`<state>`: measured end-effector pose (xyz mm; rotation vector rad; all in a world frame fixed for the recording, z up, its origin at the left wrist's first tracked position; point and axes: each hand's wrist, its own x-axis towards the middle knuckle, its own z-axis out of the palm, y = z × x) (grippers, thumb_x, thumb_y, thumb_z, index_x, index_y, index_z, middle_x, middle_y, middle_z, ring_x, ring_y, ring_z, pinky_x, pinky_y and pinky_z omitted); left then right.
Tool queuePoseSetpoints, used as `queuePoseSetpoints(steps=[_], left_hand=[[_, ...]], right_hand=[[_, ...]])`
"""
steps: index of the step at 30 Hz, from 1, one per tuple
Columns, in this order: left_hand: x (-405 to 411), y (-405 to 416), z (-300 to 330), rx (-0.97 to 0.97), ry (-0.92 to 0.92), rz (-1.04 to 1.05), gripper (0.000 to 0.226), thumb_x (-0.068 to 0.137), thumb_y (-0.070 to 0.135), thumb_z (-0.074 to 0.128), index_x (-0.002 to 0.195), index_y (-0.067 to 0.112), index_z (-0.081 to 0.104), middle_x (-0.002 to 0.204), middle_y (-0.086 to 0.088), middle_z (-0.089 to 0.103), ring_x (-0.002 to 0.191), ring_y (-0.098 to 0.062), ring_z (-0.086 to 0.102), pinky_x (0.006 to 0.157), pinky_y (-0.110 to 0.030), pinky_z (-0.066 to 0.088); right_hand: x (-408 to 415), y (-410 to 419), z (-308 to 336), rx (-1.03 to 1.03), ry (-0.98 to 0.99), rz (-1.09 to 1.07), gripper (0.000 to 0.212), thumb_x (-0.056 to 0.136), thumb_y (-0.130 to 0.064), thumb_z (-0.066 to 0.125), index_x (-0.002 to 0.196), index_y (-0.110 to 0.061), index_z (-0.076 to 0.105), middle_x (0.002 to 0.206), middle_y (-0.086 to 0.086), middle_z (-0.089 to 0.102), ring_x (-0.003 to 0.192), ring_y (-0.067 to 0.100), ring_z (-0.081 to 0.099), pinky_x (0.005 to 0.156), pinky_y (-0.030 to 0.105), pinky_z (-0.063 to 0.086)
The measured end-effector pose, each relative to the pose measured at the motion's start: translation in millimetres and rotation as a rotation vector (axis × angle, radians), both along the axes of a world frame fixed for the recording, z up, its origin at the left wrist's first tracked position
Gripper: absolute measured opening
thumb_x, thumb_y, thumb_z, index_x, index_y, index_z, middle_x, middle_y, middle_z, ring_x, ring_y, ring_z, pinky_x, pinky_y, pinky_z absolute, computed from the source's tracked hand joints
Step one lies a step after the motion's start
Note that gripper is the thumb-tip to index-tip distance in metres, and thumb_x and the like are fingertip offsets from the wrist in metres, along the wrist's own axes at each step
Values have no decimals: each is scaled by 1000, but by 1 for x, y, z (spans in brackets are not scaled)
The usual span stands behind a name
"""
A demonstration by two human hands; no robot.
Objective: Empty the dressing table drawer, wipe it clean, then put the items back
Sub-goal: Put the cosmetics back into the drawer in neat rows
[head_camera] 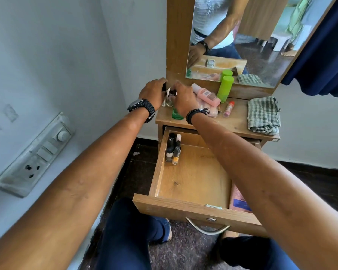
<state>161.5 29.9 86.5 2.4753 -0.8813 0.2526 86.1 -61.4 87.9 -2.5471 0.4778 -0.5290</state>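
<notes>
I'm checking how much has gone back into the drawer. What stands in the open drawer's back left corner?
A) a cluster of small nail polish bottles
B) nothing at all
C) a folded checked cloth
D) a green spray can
A: small nail polish bottles stand grouped in the back left corner of the open drawer, while the checked cloth and the green can sit on the tabletop.

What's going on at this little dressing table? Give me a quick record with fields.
drawer: drawer pulled open, mostly bare
inside drawer: small bottles at back left corner; pink packet along right side
tabletop: pink bottle, green can, folded checked cloth
left hand: left hand gripping small bottles on the tabletop
right hand: right hand gripping the same cluster
stage: apparently putting items back
</notes>
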Motion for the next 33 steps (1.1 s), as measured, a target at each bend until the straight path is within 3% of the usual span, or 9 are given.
queuePoseSetpoints(steps=[3,8,13,16,23,26,29,33], left_hand=[[-5,2,2,-84,-26,39,23,90,8,49,109,13,60,107,-10,67,96,-27,62,75,-32,49],[-11,15,6,-191,-48,59,17,87,12,57,103,12,63,103,-9,69,95,-26,64,78,-35,53],[-36,40,18,-263,-48,17,21,84,20,65,103,11,65,101,-7,71,91,-19,66,78,-34,55],[-63,57,21,-284,-22,-29,25,81,21,70,102,8,66,97,-9,72,86,-18,67,77,-31,55],[-124,87,1,-173,165,-148,25,78,25,71,100,12,67,85,-4,70,75,-16,64,71,-30,53],[-138,95,-22,-78,201,-193,24,79,25,71,100,15,67,85,0,69,71,-12,61,67,-28,51],[-142,98,-47,-11,216,-195,24,76,27,73,98,19,68,84,0,70,72,-13,63,67,-33,55],[-139,91,-64,50,241,-159,19,75,26,74,93,20,69,82,1,68,73,-13,62,63,-29,53]], right_hand=[[1,-1,-1,44,-33,-2,13,86,-5,57,99,-7,55,97,14,66,89,30,61,77,39,50],[-9,-2,-3,140,-211,14,16,82,-5,60,95,-10,54,89,7,66,81,26,62,74,46,52],[-37,0,11,282,-285,64,20,84,-7,65,103,-12,60,91,-3,65,71,2,58,67,13,48],[-63,6,14,320,-300,84,25,83,-9,68,108,-11,62,89,-8,62,70,-6,55,65,4,46],[-125,22,-8,382,-204,156,31,79,-14,73,110,-14,65,89,-10,64,78,1,61,73,14,52],[-148,24,-28,370,-111,166,31,81,-14,72,111,-15,65,93,-9,66,79,1,62,73,9,51],[-161,25,-52,353,0,178,23,80,-13,72,103,-15,68,93,-5,70,81,6,65,75,14,54],[-163,29,-78,370,104,154,17,79,-11,72,95,-12,66,90,0,68,81,14,66,75,23,56]])
